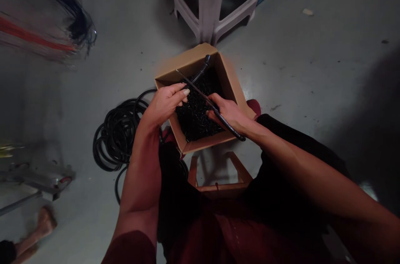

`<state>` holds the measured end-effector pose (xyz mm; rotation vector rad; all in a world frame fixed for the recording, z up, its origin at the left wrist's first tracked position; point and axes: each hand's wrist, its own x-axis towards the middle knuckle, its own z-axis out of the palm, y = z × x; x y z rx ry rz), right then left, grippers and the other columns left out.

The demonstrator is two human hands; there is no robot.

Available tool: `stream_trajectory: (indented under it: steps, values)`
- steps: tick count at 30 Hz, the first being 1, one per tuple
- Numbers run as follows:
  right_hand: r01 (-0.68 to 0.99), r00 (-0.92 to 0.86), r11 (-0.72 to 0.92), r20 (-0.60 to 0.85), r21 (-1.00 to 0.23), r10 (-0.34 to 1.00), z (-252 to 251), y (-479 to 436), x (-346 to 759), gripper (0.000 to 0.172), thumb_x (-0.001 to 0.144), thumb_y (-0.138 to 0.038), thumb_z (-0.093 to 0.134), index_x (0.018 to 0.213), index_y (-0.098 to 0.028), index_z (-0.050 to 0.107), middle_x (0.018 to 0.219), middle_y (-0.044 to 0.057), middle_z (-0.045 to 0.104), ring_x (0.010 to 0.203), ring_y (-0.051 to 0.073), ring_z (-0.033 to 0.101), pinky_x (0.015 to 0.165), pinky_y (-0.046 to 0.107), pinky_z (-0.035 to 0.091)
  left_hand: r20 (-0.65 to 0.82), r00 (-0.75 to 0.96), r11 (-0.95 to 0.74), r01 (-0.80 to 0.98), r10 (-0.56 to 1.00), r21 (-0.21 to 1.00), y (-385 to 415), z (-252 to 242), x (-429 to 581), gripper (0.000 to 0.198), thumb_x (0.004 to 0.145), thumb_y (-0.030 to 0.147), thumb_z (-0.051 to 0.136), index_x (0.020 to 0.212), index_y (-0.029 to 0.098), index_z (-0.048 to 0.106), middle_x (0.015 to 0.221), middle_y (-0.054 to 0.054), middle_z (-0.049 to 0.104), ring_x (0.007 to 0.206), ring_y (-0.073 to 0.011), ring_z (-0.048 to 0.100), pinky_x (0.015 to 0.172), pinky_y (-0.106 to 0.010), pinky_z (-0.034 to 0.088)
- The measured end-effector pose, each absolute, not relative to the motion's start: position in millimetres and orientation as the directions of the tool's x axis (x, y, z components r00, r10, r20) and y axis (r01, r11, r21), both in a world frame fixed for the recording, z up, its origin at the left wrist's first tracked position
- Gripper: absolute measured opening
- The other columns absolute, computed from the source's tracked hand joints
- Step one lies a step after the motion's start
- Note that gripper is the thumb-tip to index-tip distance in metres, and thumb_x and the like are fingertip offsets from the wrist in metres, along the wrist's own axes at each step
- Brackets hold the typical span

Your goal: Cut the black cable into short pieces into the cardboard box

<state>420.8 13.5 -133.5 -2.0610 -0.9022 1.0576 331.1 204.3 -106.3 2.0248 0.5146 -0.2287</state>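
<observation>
- Our right hand [226, 114] is closed around a black sheathed cable [229, 124], and the cable's end sticks out past the hand toward the near edge of the box.
- Our left hand [165, 103] is half curled, with its fingertips [186, 92] just beside a thin dark rod [193, 85]; we cannot tell whether they grip it.
- The rod runs on from the cable across the open top of the box, its tip over the far left rim.
- Corrugated black tubing [201, 71] rises near the far corner.
- The cardboard box [190, 64] is heaped with black tubing pieces [196, 114] and stands above a wooden stool [218, 187].
- A coil of black cable [117, 137] lies on the floor just left of the box.
- White plastic chair legs [209, 10] stand just past the far edge; open grey floor [281, 47] spreads to the right.
- At the left edge are a blurred bundle of wires [75, 26], a metal stand [40, 178] and another person's foot [45, 222].
</observation>
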Motion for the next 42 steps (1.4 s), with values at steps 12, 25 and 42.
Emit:
stream_trajectory:
  steps: [12, 25, 42]
  values:
    - [0.323, 0.456, -0.571, -0.405, -0.755, 0.793, -132, 14, 420, 0.018, 0.075, -0.029, 0.046, 0.091, -0.022, 0.047, 0.073, 0.002, 0.056, 0.06, 0.015, 0.045, 0.056, 0.028, 0.03, -0.38, 0.874, -0.363, 0.474, 0.302, 0.802, 203, -107, 330, 0.034, 0.086, 0.037, 0.049, 0.103, 0.014, 0.068, 0.076, -0.002, 0.064, 0.066, -0.0103, 0.054, 0.063, -0.022, 0.043]
    - [0.363, 0.449, -0.556, -0.382, -0.748, 0.808, -135, 13, 422, 0.018, 0.078, -0.031, 0.044, 0.092, -0.021, 0.046, 0.082, 0.004, 0.058, 0.064, 0.016, 0.047, 0.059, 0.029, 0.031, -0.397, 0.871, -0.31, 0.478, 0.29, 0.822, 206, -110, 329, 0.033, 0.086, 0.037, 0.051, 0.101, 0.013, 0.068, 0.077, -0.003, 0.063, 0.066, -0.0097, 0.054, 0.064, -0.022, 0.043]
    - [0.103, 0.452, -0.557, -0.46, -0.824, 0.764, -137, 9, 443, 0.035, 0.079, -0.044, 0.05, 0.106, -0.022, 0.049, 0.084, 0.004, 0.059, 0.07, 0.018, 0.052, 0.062, 0.032, 0.04, -0.417, 0.843, -0.145, 0.485, 0.339, 0.862, 205, -102, 327, 0.039, 0.083, 0.044, 0.057, 0.109, 0.017, 0.066, 0.069, 0.0, 0.063, 0.058, -0.0078, 0.053, 0.056, -0.02, 0.044]
